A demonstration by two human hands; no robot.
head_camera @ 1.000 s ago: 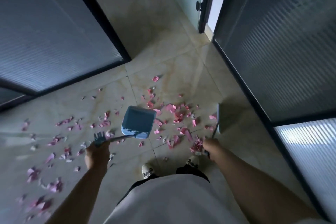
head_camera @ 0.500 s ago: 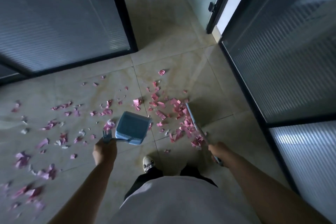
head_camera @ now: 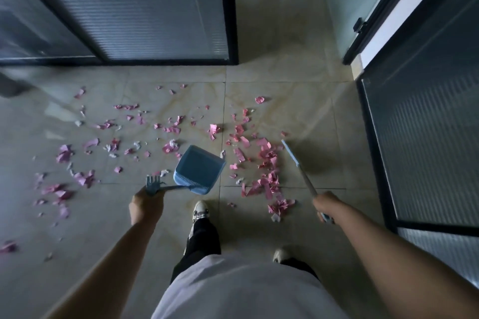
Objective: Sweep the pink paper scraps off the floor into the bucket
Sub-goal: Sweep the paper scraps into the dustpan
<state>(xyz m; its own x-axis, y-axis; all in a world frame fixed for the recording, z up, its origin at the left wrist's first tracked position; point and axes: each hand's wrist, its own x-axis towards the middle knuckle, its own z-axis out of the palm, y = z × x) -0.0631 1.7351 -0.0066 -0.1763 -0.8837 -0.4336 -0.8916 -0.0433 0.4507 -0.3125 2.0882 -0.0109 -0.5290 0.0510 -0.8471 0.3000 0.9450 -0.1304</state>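
Note:
Pink paper scraps (head_camera: 264,160) lie scattered over the tiled floor, densest in a band just left of the broom head. My left hand (head_camera: 146,206) grips the handle of a blue dustpan (head_camera: 199,169), which hangs low over the floor in the middle. My right hand (head_camera: 327,206) grips the broom handle; the broom head (head_camera: 290,152) rests on the floor right of the dense scraps. More scraps (head_camera: 77,176) spread far to the left. No bucket is in view.
Dark-framed ribbed glass panels (head_camera: 129,8) stand at the back left and along the right (head_camera: 427,124). A passage (head_camera: 282,33) runs ahead between them, with a door (head_camera: 368,15) at the far right. My feet (head_camera: 200,211) stand just behind the dustpan.
The broom head has swept left and toward me, gathering scraps into a band. My view has turned left and the dustpan has shifted slightly with my left hand.

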